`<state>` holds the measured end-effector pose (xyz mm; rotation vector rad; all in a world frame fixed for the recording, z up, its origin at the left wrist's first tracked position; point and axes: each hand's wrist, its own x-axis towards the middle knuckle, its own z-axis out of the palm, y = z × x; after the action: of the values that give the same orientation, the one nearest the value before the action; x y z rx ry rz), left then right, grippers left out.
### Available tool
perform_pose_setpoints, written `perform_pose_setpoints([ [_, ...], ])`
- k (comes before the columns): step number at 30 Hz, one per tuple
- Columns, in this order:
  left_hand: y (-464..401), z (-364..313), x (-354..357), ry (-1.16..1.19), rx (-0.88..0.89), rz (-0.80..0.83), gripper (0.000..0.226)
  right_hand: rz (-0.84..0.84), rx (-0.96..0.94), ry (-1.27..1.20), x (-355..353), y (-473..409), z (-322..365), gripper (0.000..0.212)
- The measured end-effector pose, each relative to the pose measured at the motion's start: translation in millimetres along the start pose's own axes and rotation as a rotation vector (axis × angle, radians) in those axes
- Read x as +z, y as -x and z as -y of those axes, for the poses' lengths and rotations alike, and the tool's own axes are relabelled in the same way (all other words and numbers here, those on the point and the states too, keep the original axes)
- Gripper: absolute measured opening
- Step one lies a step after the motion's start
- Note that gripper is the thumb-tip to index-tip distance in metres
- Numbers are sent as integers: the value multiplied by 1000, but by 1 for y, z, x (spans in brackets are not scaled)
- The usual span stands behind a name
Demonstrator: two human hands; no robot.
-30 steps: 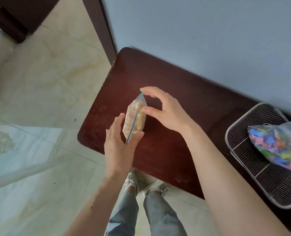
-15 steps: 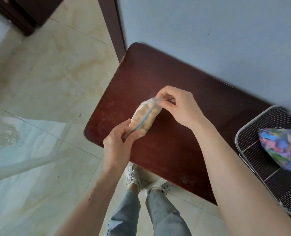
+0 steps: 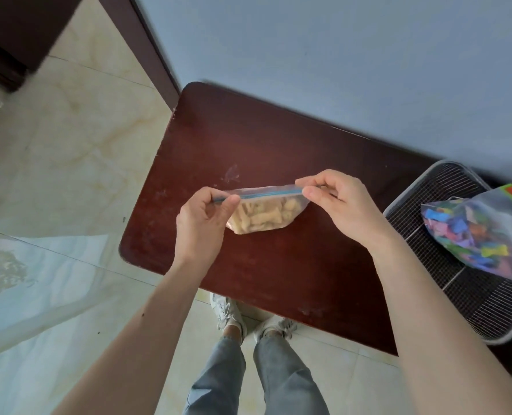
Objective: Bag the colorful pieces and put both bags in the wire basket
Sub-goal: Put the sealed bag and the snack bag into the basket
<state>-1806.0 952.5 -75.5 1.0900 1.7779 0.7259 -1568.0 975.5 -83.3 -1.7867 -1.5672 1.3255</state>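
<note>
A clear zip bag of pale tan pieces [image 3: 265, 215] hangs above the dark wooden table [image 3: 278, 139], its blue zip strip stretched level. My left hand [image 3: 202, 218] pinches the strip's left end and my right hand [image 3: 335, 202] pinches its right end. To the right, a second clear bag full of colorful pieces [image 3: 482, 232] lies in the wire basket [image 3: 413, 202], which sits at the table's right end.
A pale blue wall runs behind the table. Glossy tiled floor [image 3: 69, 175] lies to the left and below, with a dark door frame [image 3: 147, 46] at the wall corner. My legs and white shoes [image 3: 231, 316] stand at the table's near edge.
The bag of tan pieces has turned from a slanted, end-on pose to level and broadside. My hands have spread apart to the two ends of the zip strip.
</note>
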Motion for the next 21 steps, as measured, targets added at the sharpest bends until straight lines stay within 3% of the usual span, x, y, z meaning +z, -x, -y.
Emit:
perform_pose_setpoints([
  [21,62,-99,149,96,248,490,11,-656,34,-353,-101,159,-79,20],
])
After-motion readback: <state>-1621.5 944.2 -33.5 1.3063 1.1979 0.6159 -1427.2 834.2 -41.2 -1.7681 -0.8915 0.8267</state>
